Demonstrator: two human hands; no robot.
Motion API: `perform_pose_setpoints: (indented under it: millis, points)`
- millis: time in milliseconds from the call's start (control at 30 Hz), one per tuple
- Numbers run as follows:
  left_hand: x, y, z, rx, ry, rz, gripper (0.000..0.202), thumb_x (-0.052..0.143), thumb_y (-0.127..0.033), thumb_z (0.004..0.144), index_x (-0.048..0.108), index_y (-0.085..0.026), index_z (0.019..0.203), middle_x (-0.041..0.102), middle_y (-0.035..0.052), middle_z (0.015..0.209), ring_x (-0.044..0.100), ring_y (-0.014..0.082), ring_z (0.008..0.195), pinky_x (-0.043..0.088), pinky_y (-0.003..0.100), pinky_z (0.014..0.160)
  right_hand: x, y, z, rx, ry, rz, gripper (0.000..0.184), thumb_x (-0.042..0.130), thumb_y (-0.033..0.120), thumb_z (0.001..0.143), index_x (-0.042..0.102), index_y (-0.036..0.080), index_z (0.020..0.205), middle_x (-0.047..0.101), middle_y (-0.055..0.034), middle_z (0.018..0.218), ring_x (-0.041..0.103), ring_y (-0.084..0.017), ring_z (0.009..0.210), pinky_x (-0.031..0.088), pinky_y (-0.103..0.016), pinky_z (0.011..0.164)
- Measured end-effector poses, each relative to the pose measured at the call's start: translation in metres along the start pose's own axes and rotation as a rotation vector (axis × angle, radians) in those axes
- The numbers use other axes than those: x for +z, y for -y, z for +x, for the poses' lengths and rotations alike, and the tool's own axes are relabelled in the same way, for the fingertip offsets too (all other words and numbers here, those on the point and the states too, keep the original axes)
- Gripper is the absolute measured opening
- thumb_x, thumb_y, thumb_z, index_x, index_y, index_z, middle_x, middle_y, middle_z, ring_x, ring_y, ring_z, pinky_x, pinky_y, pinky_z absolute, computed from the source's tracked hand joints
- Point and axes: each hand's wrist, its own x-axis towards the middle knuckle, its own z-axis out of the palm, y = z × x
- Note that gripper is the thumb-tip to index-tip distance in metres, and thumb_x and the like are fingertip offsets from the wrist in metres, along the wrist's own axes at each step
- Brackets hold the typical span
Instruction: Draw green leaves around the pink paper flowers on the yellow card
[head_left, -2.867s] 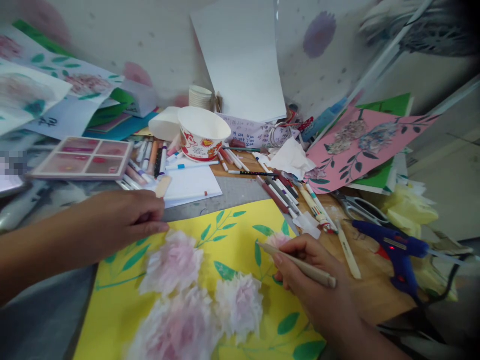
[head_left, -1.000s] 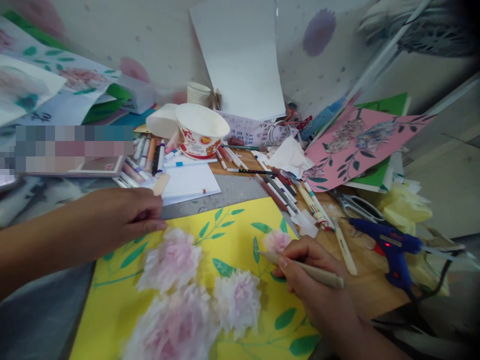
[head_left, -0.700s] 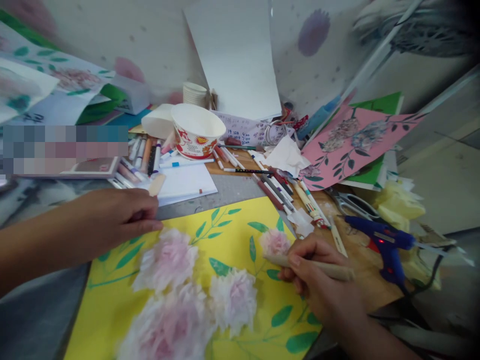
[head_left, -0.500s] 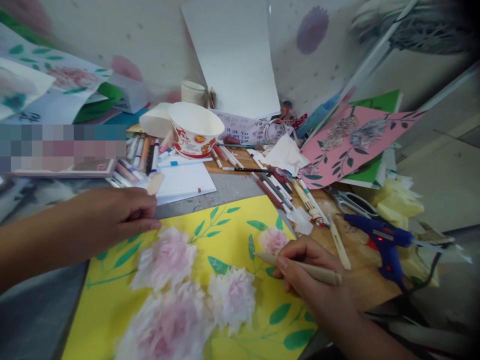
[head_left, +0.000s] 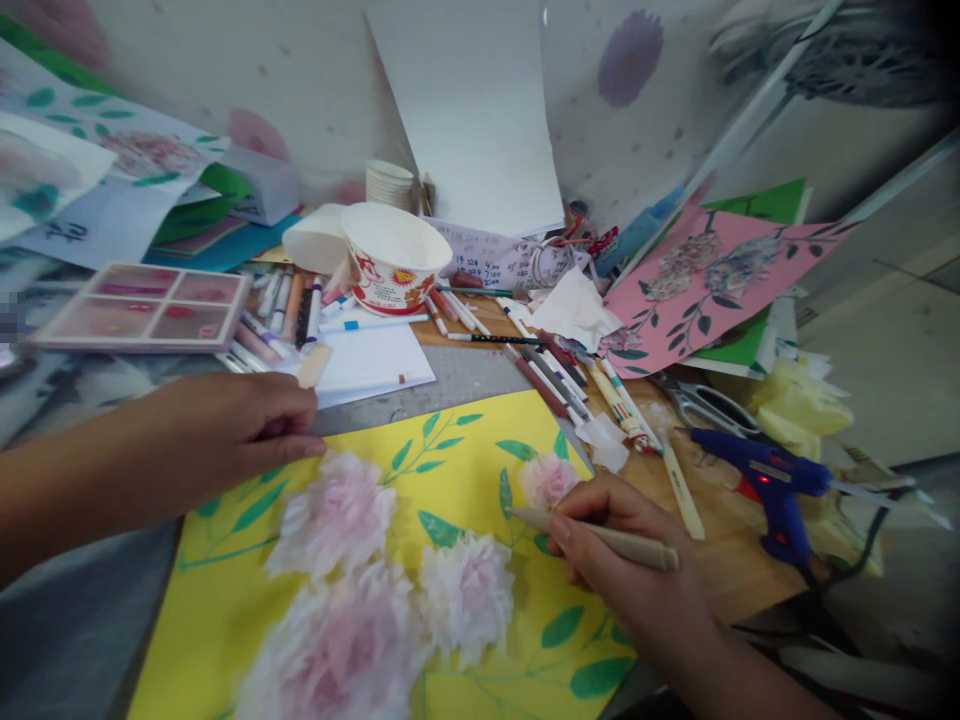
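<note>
A beige marker (head_left: 622, 543) is pinched in my right hand (head_left: 626, 540), its tip at a green leaf beside the small pink flower (head_left: 547, 482). Beneath it lies yellow paper (head_left: 442, 470) with painted green leaves and several ruffled pink-white flowers (head_left: 334, 515). At the paper's upper left edge, my left hand (head_left: 255, 425) is closed, fingers curled, its lower finger or thumb touching the sheet near the upper flower. What it holds, if anything, is hidden. A short beige stick-like piece (head_left: 313, 366) shows just behind its knuckles; I cannot tell whether they touch.
A blue glue gun (head_left: 765, 480) with a red light lies at the right, near scissors (head_left: 709, 405). Behind the paper are scattered markers (head_left: 547, 380), a paper bucket (head_left: 396, 262) and crumpled tissue (head_left: 574, 308). A four-section case (head_left: 150, 310) sits at left; pink flower art (head_left: 720, 280) leans at right.
The view has shifted slightly, moving the scene a little to the right. The four-section case now shows clearly at left. Both hands keep nearly the same pose, marker tip at the leaf.
</note>
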Motion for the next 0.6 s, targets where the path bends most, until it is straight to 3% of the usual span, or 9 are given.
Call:
perform_pose_setpoints:
  millis: [133,300,367,433,600]
  points:
    - [0.001,0.003,-0.001,-0.02,-0.011,0.003,0.043,0.034,-0.056,0.082,0.055,-0.023,0.066,0.063,0.001,0.067,0.058,0.0201,0.062,0.033,0.029,0.059,-0.005,-0.002,-0.001,0.01,-0.028,0.162,0.015,0.074,0.026,0.078,0.065,0.022,0.066,0.065,0.0027,0.057,0.051,-0.01,0.045,0.036,-0.02,0.043]
    - [0.003,0.008,0.002,-0.035,0.011,0.011,0.049,0.029,-0.064,0.077,0.057,-0.025,0.067,0.065,0.0015,0.069,0.061,0.0219,0.065,0.036,0.031,0.06,-0.021,0.005,-0.005,0.017,0.044,0.41,0.018,0.079,0.041,0.078,0.075,0.026,0.087,0.076,-0.001,0.073,0.066,-0.015,0.058,0.051,-0.025,0.055]
    - [0.003,0.009,0.004,-0.053,0.018,0.011,0.05,0.028,-0.065,0.074,0.056,-0.025,0.066,0.064,0.0018,0.066,0.06,0.022,0.062,0.037,0.031,0.059,-0.026,0.005,-0.005,0.024,0.079,0.364,0.017,0.08,0.039,0.078,0.076,0.027,0.089,0.076,-0.001,0.074,0.068,-0.015,0.061,0.052,-0.025,0.058]
    - [0.005,0.01,0.005,-0.077,0.027,0.017,0.051,0.027,-0.067,0.072,0.056,-0.025,0.064,0.064,0.0016,0.064,0.059,0.0219,0.06,0.038,0.031,0.058,-0.028,0.002,-0.003,0.001,0.081,0.232,0.009,0.08,0.031,0.076,0.075,0.024,0.076,0.07,0.0006,0.064,0.062,-0.013,0.055,0.046,-0.021,0.051]
    - [0.009,0.014,0.01,-0.128,0.016,0.065,0.055,0.027,-0.071,0.067,0.057,-0.025,0.063,0.064,0.0006,0.063,0.06,0.0218,0.06,0.038,0.032,0.059,-0.022,-0.004,0.001,-0.06,-0.037,0.028,0.017,0.071,0.022,0.071,0.058,0.021,0.06,0.056,0.0047,0.054,0.047,-0.01,0.047,0.035,-0.02,0.044]
